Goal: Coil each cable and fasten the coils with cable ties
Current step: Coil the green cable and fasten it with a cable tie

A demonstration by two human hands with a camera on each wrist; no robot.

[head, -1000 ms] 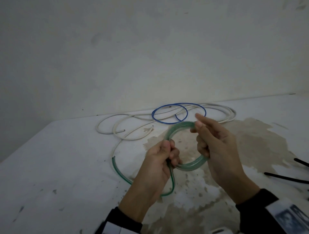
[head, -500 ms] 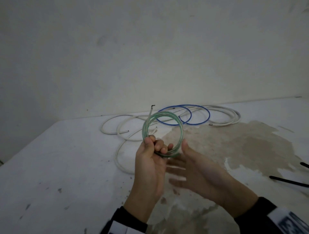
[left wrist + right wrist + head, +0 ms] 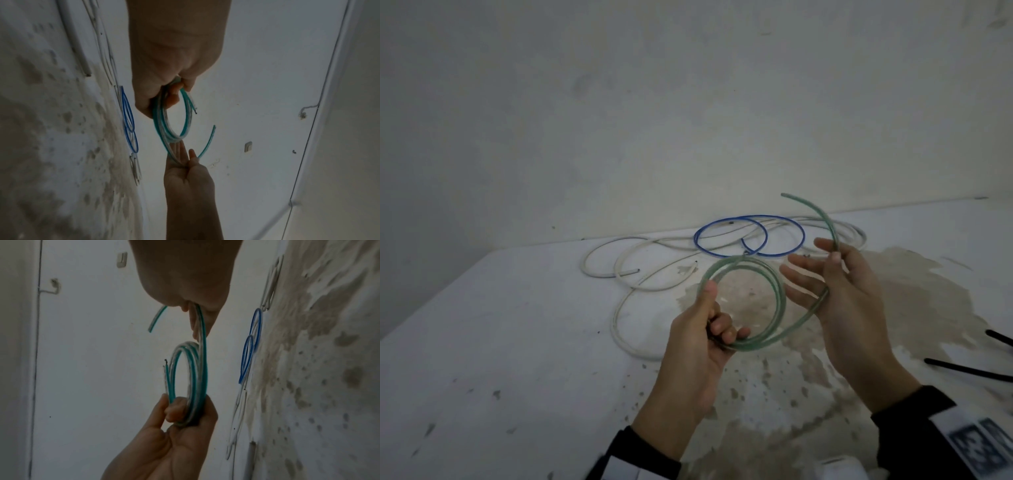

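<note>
- The left hand (image 3: 698, 342) curls its fingers (image 3: 722, 330) round the bottom of the green cable (image 3: 779, 298), with the thumb pressed up along the loops; in the right wrist view several turns sit bunched in that grip, and a short cut end pokes up beside them.
- The right hand (image 3: 839, 298) keeps its fingers (image 3: 801, 270) nearly straight and spread; the cable's last stretch runs across the palm under the thumb, so it is guided more than gripped.
- From the right hand the free end arcs up and away from the coil, not yet laid onto the loops.
- The coil hangs in the air above the stained patch of the table (image 3: 500, 342), between the two hands.
- Beyond the coil, on the table, lie a blue cable (image 3: 750, 234) in two loops and white cables (image 3: 619, 274) sprawled loose; black cable ties (image 3: 962, 368) lie to the right of the coil.
- Likely risk: the cable looks springy, so if the right hand lets the tail slide off its palm, the end may whip out and the last turn open.
- If the left hand eases its hold while reaching for a tie, the bunched turns could spread and the coil come undone.
</note>
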